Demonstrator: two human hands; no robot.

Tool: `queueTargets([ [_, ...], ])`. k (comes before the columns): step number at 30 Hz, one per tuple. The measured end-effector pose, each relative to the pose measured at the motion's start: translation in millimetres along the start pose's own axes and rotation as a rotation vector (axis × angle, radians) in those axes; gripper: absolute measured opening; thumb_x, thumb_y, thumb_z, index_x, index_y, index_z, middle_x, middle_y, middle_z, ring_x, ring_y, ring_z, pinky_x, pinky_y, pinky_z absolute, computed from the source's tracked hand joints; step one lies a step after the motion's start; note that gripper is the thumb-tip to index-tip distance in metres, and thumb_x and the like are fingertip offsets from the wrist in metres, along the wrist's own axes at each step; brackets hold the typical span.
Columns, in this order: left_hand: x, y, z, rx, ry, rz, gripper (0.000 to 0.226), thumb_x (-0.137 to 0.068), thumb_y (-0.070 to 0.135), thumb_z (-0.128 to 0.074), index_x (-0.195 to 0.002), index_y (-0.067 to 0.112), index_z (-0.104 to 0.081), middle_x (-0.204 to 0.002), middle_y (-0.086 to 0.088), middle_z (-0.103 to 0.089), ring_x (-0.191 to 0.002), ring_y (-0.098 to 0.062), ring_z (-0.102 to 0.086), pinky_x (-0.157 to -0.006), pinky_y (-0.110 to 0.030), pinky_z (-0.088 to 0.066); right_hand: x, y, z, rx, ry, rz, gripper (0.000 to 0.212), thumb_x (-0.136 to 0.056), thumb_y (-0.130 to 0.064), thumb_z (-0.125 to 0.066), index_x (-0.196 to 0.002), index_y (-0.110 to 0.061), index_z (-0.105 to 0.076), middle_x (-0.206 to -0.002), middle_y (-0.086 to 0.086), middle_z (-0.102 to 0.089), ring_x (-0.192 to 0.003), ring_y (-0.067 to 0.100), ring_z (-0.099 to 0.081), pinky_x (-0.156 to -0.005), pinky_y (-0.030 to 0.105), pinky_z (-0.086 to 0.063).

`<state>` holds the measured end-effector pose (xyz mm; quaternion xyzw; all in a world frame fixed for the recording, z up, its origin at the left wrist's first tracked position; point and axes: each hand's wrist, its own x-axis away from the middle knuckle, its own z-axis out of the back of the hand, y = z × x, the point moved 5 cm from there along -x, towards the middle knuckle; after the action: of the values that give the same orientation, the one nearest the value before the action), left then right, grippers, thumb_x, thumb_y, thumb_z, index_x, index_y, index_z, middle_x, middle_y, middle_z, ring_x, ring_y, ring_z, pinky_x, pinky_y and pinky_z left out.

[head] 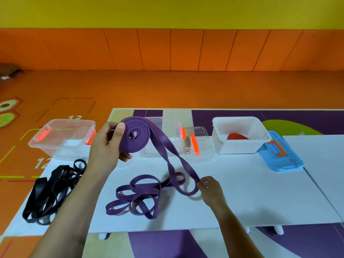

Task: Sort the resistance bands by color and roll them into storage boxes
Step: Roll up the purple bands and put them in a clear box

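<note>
Purple coil [135,135]: clasped in left hand [106,146], thumb on top, raised before the clear box [175,127].
Tail end [188,168]: pinched by right hand [210,187], low over white table [260,192].
Loose purple bands [135,196]: near centre.
Black bands [50,190]: near left.

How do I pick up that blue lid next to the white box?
Take the blue lid by its orange handle, coming from above. It lies flat on the table beside the white box, handle side up, so the handle is probably the easiest part for fingers to curl round.
</note>
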<state>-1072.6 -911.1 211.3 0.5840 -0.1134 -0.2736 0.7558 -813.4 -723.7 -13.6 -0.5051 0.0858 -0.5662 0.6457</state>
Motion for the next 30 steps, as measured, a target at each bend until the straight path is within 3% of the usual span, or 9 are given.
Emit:
queueTargets([
  [3, 0.9, -5.4, -0.1, -0.001, 0.010, 0.020, 0.029, -0.106, 0.038, -0.048, -0.109, 0.011, -0.059, -0.084, -0.010, -0.072, -0.046, -0.032, -0.065, -0.049, -0.041, -0.056, 3.9, 8.0, 2.1, -0.373, -0.015, -0.089, 0.013, -0.094, -0.008, -0.065, -0.107, -0.006, -0.065, -0.087, 0.010, -0.072, -0.068, 0.020, -0.063, -0.054, 0.019, -0.045],
  [6, 1.1, -13.6, 3.0, -0.018, 0.025, 0.040, 0.030, -0.106, 0.040, -0.049, -0.109, 0.011, -0.059, -0.085, -0.010, -0.072, -0.047, -0.033, -0.065, -0.046, -0.038, -0.055, 5.1, 16.5, 9.5, -0.574, -0.051, -0.136, 0.010, -0.097, -0.008, -0.064, -0.106, -0.006, -0.065, -0.065, -0.003, -0.060, -0.048, 0.012, -0.036, -0.043, 0.020, -0.028],
  [9, 1.4, -20.7, 4.1, 0.001, 0.038, 0.065, 0.031, -0.106, 0.039, -0.049, -0.108, 0.010, -0.059, -0.084, -0.010, -0.071, -0.044, -0.030, -0.064, -0.042, -0.034, -0.055, 8.8, 16.4, 6.3, -0.969, -0.219, -0.176, 0.010, -0.102, -0.006, -0.055, -0.094, -0.011, -0.058, -0.073, -0.002, -0.057, -0.043, 0.009, -0.027, -0.041, 0.020, -0.018],
  [13, 0.0, -25.1, 5.9, -0.008, 0.060, 0.089, 0.034, -0.106, 0.041, -0.048, -0.109, 0.009, -0.058, -0.085, -0.009, -0.071, -0.044, -0.028, -0.063, -0.041, -0.030, -0.055, 10.6, 18.4, 2.4, -1.229, -0.386, -0.233, 0.014, -0.101, -0.010, -0.052, -0.088, -0.015, -0.053, -0.075, -0.003, -0.045, -0.045, 0.007, -0.029, -0.043, 0.020, -0.022],
  [16, -3.5, -27.6, 12.9, 0.008, 0.095, 0.105, 0.034, -0.106, 0.045, -0.047, -0.110, 0.012, -0.057, -0.090, -0.008, -0.071, -0.047, -0.031, -0.064, -0.042, -0.029, -0.055, 13.0, 16.8, 0.7, -1.210, -0.465, -0.229, 0.006, -0.098, -0.014, -0.052, -0.099, -0.010, -0.057, -0.079, 0.005, -0.051, -0.044, 0.011, -0.026, -0.043, 0.023, -0.025],
  [19, -6.1, -29.0, 18.1, 0.017, 0.113, 0.106, 0.033, -0.105, 0.045, -0.048, -0.112, 0.014, -0.058, -0.090, -0.005, -0.072, -0.045, -0.025, -0.063, -0.043, -0.029, -0.054, 17.7, 14.5, 0.9, -1.143, -0.484, -0.179, 0.006, -0.095, -0.010, -0.055, -0.100, -0.008, -0.058, -0.078, 0.006, -0.050, -0.049, 0.014, -0.020, -0.049, 0.026, -0.022],
  [22, -5.3, -29.2, 17.5, 0.012, 0.106, 0.100, 0.033, -0.105, 0.046, -0.047, -0.111, 0.015, -0.058, -0.092, -0.006, -0.071, -0.045, -0.024, -0.064, -0.043, -0.029, -0.054, 13.1, 20.2, -0.7, -1.007, -0.361, -0.144, 0.019, -0.094, 0.006, -0.058, -0.108, -0.007, -0.057, -0.081, 0.008, -0.055, -0.046, 0.012, -0.025, -0.047, 0.025, -0.023],
  [25, -1.9, -28.2, 16.8, 0.006, 0.098, 0.100, 0.032, -0.106, 0.045, -0.047, -0.110, 0.015, -0.059, -0.091, -0.006, -0.071, -0.044, -0.023, -0.063, -0.043, -0.026, -0.054, 9.6, 22.9, 4.8, -0.912, -0.209, -0.090, 0.017, -0.094, 0.001, -0.065, -0.110, -0.001, -0.059, -0.080, 0.007, -0.058, -0.050, 0.012, -0.033, -0.047, 0.023, -0.028],
  [30, 1.5, -26.1, 12.5, -0.032, 0.072, 0.082, 0.033, -0.106, 0.041, -0.047, -0.108, 0.010, -0.058, -0.089, -0.010, -0.071, -0.044, -0.025, -0.063, -0.041, -0.027, -0.053, 12.5, 27.7, 12.7, -0.726, -0.068, -0.094, 0.016, -0.093, -0.006, -0.071, -0.109, -0.007, -0.071, -0.079, 0.011, -0.062, -0.070, 0.021, -0.050, -0.065, 0.033, -0.044],
])
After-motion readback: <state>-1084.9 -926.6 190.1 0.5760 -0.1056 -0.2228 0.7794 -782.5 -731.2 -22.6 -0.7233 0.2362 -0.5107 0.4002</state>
